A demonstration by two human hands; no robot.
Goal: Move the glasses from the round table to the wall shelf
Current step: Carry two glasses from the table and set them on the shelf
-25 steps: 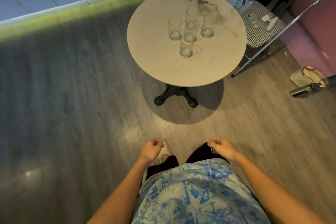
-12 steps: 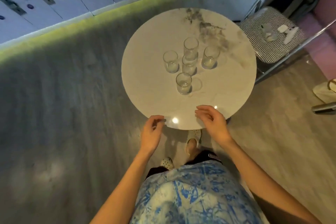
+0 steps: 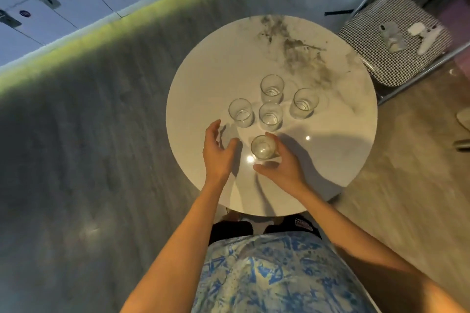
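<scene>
Hands now over the bench (image 3: 193,99), up from its near edge half a second ago: right hand (image 3: 284,168) cupping, not yet clasping, the nearest glass (image 3: 263,147); left hand (image 3: 218,152) open beside. Four other glasses (image 3: 270,116) untouched behind; first pickup imminent.

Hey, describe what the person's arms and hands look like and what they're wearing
Both arms are bare from the hands up to the frame's edge, with no sleeves in view. The left hand and right hand show no gloves, rings or watch. The torso wears a blue-and-white patterned top over dark shorts.
</scene>
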